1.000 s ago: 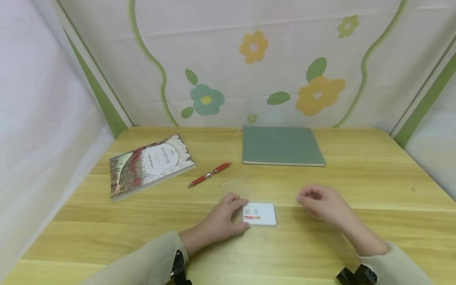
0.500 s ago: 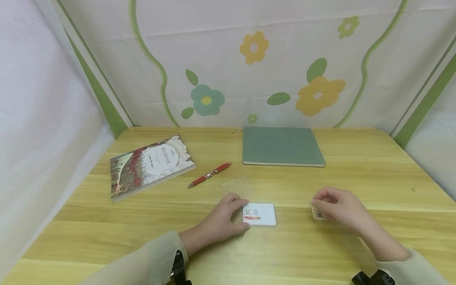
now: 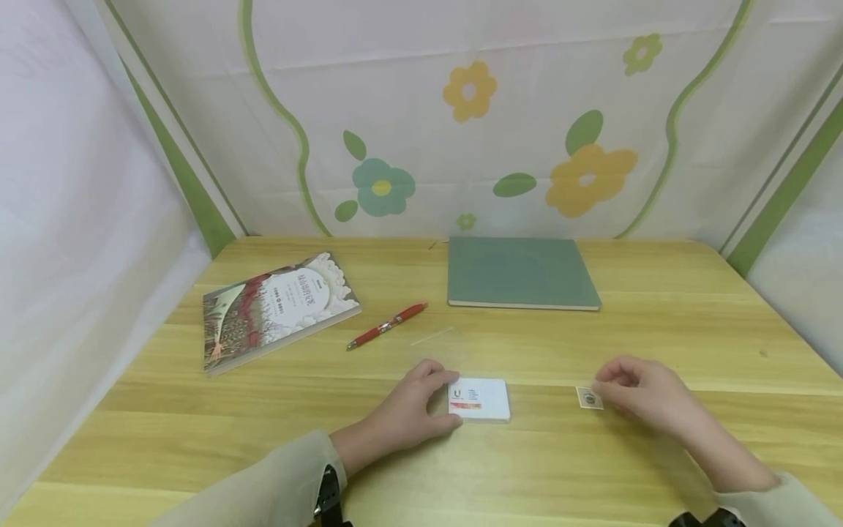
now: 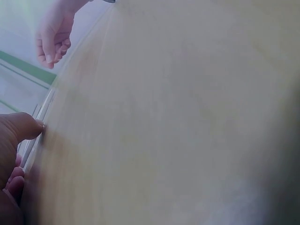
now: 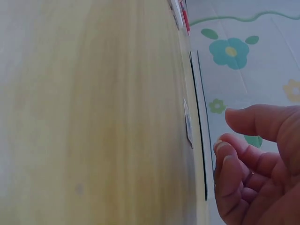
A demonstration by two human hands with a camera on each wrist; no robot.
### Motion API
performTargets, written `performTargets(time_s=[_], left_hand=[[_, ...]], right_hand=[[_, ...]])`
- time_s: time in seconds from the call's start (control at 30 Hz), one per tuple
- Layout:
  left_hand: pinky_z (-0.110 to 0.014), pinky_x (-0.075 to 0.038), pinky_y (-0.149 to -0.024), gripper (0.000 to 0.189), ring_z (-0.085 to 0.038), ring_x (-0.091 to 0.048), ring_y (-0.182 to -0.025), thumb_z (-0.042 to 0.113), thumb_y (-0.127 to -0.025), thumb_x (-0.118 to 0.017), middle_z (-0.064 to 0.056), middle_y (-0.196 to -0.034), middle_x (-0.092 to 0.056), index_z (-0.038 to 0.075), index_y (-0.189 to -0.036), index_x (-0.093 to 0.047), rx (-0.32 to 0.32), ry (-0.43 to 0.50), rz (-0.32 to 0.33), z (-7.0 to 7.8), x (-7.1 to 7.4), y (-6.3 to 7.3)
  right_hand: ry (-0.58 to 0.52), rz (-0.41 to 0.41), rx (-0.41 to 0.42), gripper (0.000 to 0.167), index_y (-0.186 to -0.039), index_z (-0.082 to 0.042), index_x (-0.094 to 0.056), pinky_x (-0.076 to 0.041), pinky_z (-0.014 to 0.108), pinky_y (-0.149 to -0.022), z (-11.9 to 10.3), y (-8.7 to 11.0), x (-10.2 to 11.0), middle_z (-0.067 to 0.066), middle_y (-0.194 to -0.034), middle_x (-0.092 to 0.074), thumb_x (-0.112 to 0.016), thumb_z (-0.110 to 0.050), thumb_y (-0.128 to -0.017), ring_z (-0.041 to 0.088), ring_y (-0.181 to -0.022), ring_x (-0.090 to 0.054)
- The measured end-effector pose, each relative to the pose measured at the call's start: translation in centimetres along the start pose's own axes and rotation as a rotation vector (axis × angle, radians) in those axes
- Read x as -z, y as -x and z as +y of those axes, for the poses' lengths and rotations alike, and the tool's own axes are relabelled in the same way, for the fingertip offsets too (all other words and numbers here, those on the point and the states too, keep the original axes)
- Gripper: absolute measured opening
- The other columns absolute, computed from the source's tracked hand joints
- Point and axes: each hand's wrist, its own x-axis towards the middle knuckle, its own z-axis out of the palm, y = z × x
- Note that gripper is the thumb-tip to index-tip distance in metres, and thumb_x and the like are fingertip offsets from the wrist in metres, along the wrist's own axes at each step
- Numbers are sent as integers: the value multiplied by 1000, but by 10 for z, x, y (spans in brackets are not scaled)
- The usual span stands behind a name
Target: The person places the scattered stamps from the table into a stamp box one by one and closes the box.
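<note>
My left hand [image 3: 405,413] holds a small flat white box [image 3: 489,400], printed with a logo and an orange-red strip, at its left side between thumb and fingers. The box lies on the table; in the left wrist view the thumb [image 4: 26,126] touches its edge. To the right, a small square card [image 3: 589,398] with a dark round picture lies on the table. My right hand [image 3: 648,388] is just beyond its right edge. The right wrist view shows the thumb and loosely bent fingers [image 5: 229,183] apart with nothing between them, clear of the card [image 5: 188,123].
A thin transparent sheet or cover [image 3: 436,344] lies behind the box. Farther back are a red pen [image 3: 387,326], an illustrated paperback book [image 3: 283,311] at the left and a green hardcover book [image 3: 520,272]. A flowered curtain [image 3: 421,110] hangs along the table's back edge.
My right hand has moved to the right and let go of the small square card, which now lies on the table. My left hand stays on the white box.
</note>
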Motion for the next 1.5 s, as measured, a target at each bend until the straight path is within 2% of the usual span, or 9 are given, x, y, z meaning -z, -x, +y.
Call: performTargets(time_s=[0.27, 0.47, 0.8, 1.5], left_hand=[[-29, -42, -91, 58, -10, -46, -98, 30, -78, -72, 1, -114, -46, 9, -129, -54, 2, 7, -8, 0, 0, -1], [-29, -42, -90, 58, -10, -46, -98, 30, -78, -72, 2, -114, -46, 9, -129, -54, 5, 5, -9, 0, 0, -1], [-28, -42, -90, 58, -10, -46, -97, 30, -78, -72, 2, -113, -46, 9, -130, -53, 16, 17, -15, -1, 0, 0], [-28, -42, -90, 58, -10, -45, -98, 30, -78, -71, 2, -114, -46, 9, -129, -54, 10, 25, -15, 0, 0, 0]], right_hand=[[28, -26, -3, 32, -101, -3, -62, -47, 26, -56, 9, -3, 1, 4, -82, -60, -65, -30, -84, 11, -67, -52], [67, -39, -3, 31, -100, -5, -63, -46, 25, -57, 14, -6, 1, 2, -83, -61, -66, -32, -84, 11, -69, -52], [189, 8, 61, 25, -90, -10, -64, -38, 27, -60, 14, -8, -4, 0, -77, -57, -70, -33, -80, 15, -71, -47], [184, 5, 76, 19, -85, -10, -60, -38, 25, -58, 12, -9, -5, 0, -76, -57, -70, -26, -80, 14, -69, -47]])
